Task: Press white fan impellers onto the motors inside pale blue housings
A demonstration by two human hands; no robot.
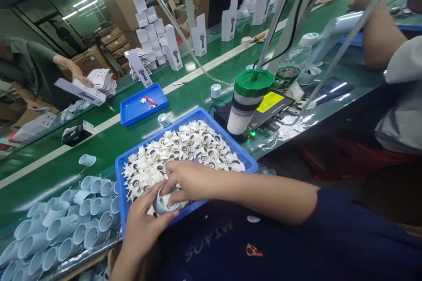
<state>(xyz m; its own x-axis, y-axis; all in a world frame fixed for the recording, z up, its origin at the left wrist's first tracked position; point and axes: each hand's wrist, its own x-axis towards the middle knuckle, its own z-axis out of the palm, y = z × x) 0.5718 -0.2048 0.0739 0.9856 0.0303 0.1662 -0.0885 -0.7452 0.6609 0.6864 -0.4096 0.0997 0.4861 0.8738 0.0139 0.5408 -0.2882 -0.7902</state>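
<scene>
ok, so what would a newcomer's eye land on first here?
Probably the heap of white finned parts filling the big blue tray at centre, where the left hand holds a light-blue cylinder at the near edge and the right hand has its fingers at the opening. Next, the pile of similar light-blue cylinders at lower left, then the green-lidded container standing beyond the tray's right side.

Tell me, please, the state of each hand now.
Left hand: holding the light blue cup.
Right hand: at the cup's mouth; whether it grips anything cannot be told.
</scene>
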